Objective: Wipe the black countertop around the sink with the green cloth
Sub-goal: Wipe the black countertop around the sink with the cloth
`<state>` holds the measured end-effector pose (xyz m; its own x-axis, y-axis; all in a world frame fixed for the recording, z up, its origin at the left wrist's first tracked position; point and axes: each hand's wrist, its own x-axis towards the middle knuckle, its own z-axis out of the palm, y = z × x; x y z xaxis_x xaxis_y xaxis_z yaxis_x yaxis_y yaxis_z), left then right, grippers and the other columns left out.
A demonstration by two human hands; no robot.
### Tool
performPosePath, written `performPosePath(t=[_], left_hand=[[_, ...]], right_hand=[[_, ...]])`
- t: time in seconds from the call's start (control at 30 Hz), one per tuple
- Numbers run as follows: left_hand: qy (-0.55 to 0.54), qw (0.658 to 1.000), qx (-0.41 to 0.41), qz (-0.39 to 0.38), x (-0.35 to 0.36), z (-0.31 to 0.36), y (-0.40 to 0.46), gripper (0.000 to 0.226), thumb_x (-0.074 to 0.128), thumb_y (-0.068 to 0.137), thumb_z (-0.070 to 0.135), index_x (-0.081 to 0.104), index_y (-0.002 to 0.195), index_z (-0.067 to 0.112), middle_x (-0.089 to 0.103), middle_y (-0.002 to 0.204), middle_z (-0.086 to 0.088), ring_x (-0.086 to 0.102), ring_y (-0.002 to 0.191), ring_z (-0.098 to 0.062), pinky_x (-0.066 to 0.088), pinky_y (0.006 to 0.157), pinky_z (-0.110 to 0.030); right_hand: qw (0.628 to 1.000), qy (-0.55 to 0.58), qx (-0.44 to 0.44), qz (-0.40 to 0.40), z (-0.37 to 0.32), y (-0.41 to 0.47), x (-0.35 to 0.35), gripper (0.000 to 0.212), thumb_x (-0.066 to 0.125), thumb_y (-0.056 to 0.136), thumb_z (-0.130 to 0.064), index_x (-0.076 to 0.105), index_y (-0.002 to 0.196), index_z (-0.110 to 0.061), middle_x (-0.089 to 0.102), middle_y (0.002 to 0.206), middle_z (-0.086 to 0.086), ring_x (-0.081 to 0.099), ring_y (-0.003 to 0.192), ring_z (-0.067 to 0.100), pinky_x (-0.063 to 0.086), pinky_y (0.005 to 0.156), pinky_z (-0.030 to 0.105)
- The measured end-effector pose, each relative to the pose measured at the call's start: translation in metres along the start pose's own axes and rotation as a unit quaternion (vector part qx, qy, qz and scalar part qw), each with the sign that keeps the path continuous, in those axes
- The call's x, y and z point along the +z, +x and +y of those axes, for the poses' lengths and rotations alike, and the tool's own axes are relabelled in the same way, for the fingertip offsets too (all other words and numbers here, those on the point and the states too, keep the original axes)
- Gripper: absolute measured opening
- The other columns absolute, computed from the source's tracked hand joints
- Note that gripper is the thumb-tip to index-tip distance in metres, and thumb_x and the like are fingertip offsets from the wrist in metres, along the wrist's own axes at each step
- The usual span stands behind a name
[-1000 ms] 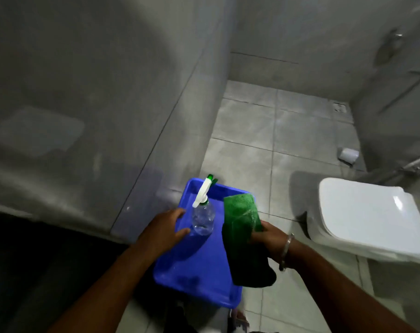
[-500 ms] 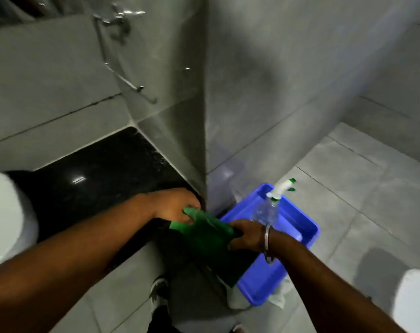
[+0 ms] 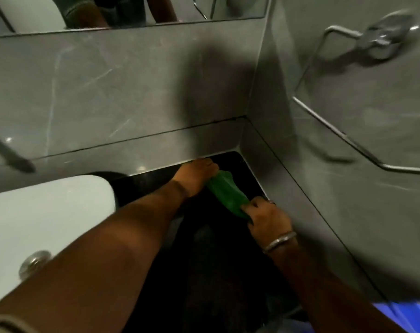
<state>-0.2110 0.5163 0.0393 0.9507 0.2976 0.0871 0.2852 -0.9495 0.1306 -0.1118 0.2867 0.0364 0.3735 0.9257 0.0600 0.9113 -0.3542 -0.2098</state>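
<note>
Fingers of your left hand (image 3: 196,173) and right hand (image 3: 266,216) gripped opposite ends of the green cloth (image 3: 225,193) on the black countertop (image 3: 228,260).

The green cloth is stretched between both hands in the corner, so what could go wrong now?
1. The green cloth is pulled into a narrow strip between the left hand and the right hand, so it may wipe only a thin line of the black countertop.
2. The cloth sits tight in the corner, so the right hand's knuckles could scrape the grey side wall.
3. The left forearm reaches past the white sink and might bump its rim.
</note>
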Motion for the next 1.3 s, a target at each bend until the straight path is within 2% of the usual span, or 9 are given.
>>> performPosePath(t=[0.13,0.27,0.37,0.4,0.47,0.53,0.67,1.03,1.3], left_hand=[[-0.014,0.999,-0.047,-0.017,0.057,-0.032,0.048,0.017,0.052,0.091,0.016,0.057,0.107,0.012,0.056,0.117,-0.013,0.055,0.108,-0.035,0.049,0.081,-0.046],[-0.066,0.992,-0.101,-0.028,0.102,-0.059,0.041,0.026,0.055,0.090,0.022,0.060,0.114,0.017,0.057,0.128,-0.013,0.055,0.116,-0.034,0.047,0.091,-0.043],[-0.085,0.971,-0.223,-0.008,0.116,-0.070,0.020,0.042,0.049,0.093,0.025,0.052,0.134,0.017,0.046,0.147,-0.012,0.043,0.135,-0.032,0.030,0.112,-0.046],[-0.080,0.959,-0.272,-0.011,0.120,-0.072,0.012,0.048,0.047,0.094,0.031,0.045,0.140,0.018,0.038,0.153,-0.011,0.035,0.142,-0.031,0.022,0.117,-0.048],[-0.075,0.937,-0.340,-0.022,0.130,-0.069,-0.005,0.063,0.040,0.096,0.049,0.029,0.151,0.021,0.021,0.162,-0.012,0.016,0.150,-0.031,0.006,0.120,-0.052],[-0.058,0.932,-0.358,-0.021,0.137,-0.066,-0.016,0.072,0.032,0.094,0.059,0.016,0.155,0.024,0.010,0.165,-0.012,0.006,0.152,-0.032,-0.002,0.119,-0.055],[-0.050,0.933,-0.357,0.011,0.143,-0.066,-0.012,0.074,0.033,0.093,0.059,0.015,0.155,0.024,0.009,0.165,-0.015,0.007,0.151,-0.034,-0.001,0.120,-0.058],[-0.028,0.937,-0.348,0.004,0.139,-0.066,-0.012,0.073,0.031,0.093,0.058,0.014,0.156,0.024,0.008,0.164,-0.016,0.008,0.152,-0.033,0.002,0.120,-0.059],[-0.026,0.936,-0.350,-0.002,0.140,-0.069,-0.012,0.074,0.027,0.091,0.060,0.017,0.155,0.024,0.013,0.164,-0.016,0.009,0.151,-0.033,0.005,0.120,-0.060]], right_hand=[[0.993,-0.092,-0.053,-0.043,0.006,0.032,0.037,0.049,0.084,0.051,-0.010,0.075,0.098,-0.019,0.073,0.096,0.015,0.070,0.069,0.037,0.058,0.051,0.038],[0.961,-0.066,-0.053,-0.263,0.005,0.030,0.068,0.052,0.060,0.081,-0.027,0.056,0.132,-0.017,0.052,0.142,0.017,0.058,0.117,0.041,0.048,0.096,0.047],[0.980,-0.102,-0.055,-0.161,-0.002,0.055,0.074,0.032,0.051,0.084,-0.034,0.065,0.107,-0.017,0.067,0.109,0.013,0.067,0.087,0.037,0.052,0.072,0.043],[0.986,-0.092,-0.048,-0.127,-0.003,0.068,0.078,0.035,0.051,0.085,-0.035,0.064,0.111,-0.016,0.067,0.111,0.014,0.066,0.091,0.037,0.053,0.074,0.044],[0.990,-0.043,-0.034,-0.130,-0.007,0.100,0.091,0.054,0.046,0.090,-0.039,0.046,0.138,-0.014,0.048,0.142,0.019,0.048,0.127,0.039,0.043,0.102,0.049],[0.987,-0.031,-0.021,-0.154,-0.008,0.127,0.114,0.071,0.042,0.092,-0.046,0.018,0.152,-0.016,0.017,0.161,0.015,0.014,0.147,0.035,0.017,0.119,0.048],[0.992,-0.036,0.037,-0.119,-0.001,0.172,0.148,0.077,0.038,0.092,-0.047,0.002,0.153,-0.017,0.001,0.163,0.014,-0.001,0.149,0.036,0.002,0.119,0.051],[0.982,-0.050,0.125,-0.132,0.063,0.225,0.132,0.082,0.043,0.086,-0.043,0.003,0.153,-0.017,0.001,0.163,0.013,0.006,0.149,0.032,0.010,0.121,0.045],[0.971,-0.063,0.152,-0.172,0.063,0.047,0.115,0.087,0.052,0.075,-0.035,0.017,0.151,-0.009,0.011,0.160,0.024,0.012,0.147,0.040,0.014,0.118,0.050]])
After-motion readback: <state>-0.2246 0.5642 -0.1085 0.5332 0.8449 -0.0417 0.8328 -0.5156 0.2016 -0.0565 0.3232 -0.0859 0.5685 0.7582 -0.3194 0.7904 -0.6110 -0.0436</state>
